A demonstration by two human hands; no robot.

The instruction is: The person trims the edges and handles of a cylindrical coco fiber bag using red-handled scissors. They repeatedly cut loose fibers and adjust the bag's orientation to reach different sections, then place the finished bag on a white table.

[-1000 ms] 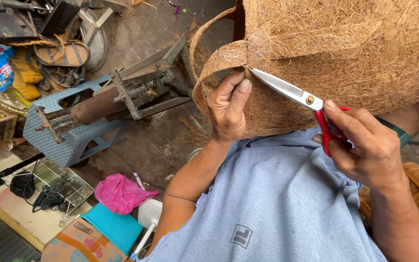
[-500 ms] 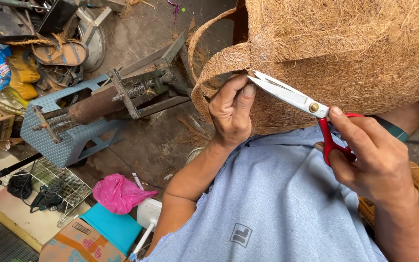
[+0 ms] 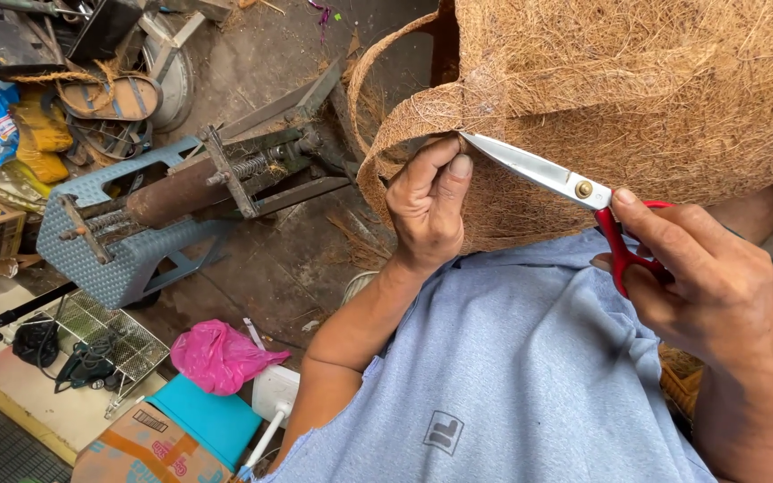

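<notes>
A large brown coconut-fibre sheet (image 3: 637, 89) curves across the upper right of the head view. My left hand (image 3: 427, 206) grips its lower rim with thumb and fingers pinched on the fibre. My right hand (image 3: 700, 277) holds red-handled scissors (image 3: 565, 183); the steel blades point left, and their tip lies against the fibre edge right by my left fingertips. My grey-blue shirt (image 3: 503, 358) fills the bottom centre.
On the dirt floor to the left stands a blue plastic stool (image 3: 127, 259) carrying a rusty metal tool (image 3: 199, 183). A pink plastic bag (image 3: 216, 356), a wire basket (image 3: 100, 344), cardboard boxes (image 3: 149, 447) and sandals (image 3: 109, 98) lie around it.
The scissors and my right hand have slid slightly down and right along the fibre edge. My left hand keeps its grip on the rim.
</notes>
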